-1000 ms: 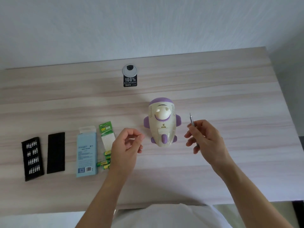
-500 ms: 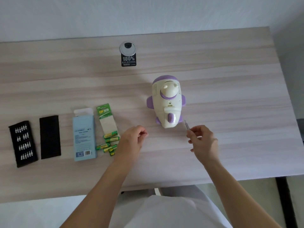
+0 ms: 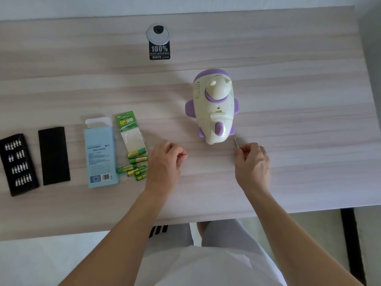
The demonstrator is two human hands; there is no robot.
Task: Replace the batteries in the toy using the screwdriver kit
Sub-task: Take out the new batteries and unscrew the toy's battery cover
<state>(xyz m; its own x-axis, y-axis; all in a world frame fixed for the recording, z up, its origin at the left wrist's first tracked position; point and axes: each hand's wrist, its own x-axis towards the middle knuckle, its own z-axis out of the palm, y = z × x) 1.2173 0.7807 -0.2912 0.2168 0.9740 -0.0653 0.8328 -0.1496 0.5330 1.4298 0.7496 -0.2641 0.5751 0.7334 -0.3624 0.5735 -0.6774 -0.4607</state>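
The wooden surface (image 3: 288, 58) fills most of the frame, and the cream-and-purple toy (image 3: 214, 108) lies on it right of centre, with a small screw recess and a hatch-like panel facing up. At the far left sit the black bit tray (image 3: 17, 164) and its lid (image 3: 54, 155), then a pale blue box (image 3: 101, 155) and an opened battery pack (image 3: 131, 131), with loose green batteries (image 3: 137, 164) below it. The right hand (image 3: 252, 162), lower right of the toy, pinches a slim screwdriver (image 3: 236, 142) whose tip points up toward the toy's near end, just short of touching. The left hand (image 3: 165, 159) hovers beside the batteries, fingers loosely curled around nothing visible. The step in hand looks like undoing the hatch screw: best to steady the toy with the left hand first, seat the tip squarely in the recess, press down and turn slowly so that the small head is not stripped.
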